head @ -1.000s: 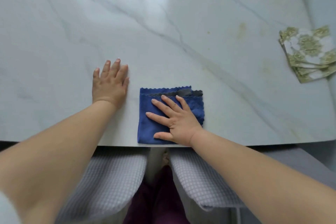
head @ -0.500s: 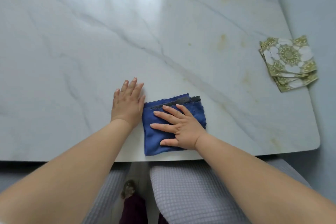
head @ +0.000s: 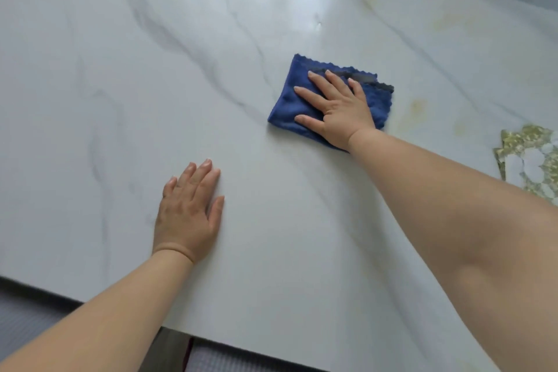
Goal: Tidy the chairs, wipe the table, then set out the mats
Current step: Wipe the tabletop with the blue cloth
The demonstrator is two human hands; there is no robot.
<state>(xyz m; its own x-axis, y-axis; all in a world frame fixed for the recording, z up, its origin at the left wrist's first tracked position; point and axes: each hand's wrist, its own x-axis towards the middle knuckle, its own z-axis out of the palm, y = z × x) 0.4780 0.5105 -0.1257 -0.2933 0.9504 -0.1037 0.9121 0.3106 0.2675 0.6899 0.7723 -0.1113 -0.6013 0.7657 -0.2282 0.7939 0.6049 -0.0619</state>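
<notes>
Wiping stroke across the counter [head: 151, 69]. A moment earlier the blue cloth [head: 379, 103] lay at the lower edge just beside the left hand [head: 188, 211]. We now find it at centre right of the frame, well apart from that hand. The right hand [head: 335, 109] presses it flat, fingers spread, and the left hand rests flat with straight fingers. We judge the yellowish stains [head: 418, 106] beside the cloth come next. The mats [head: 534, 160] wait stacked at the right edge.
</notes>
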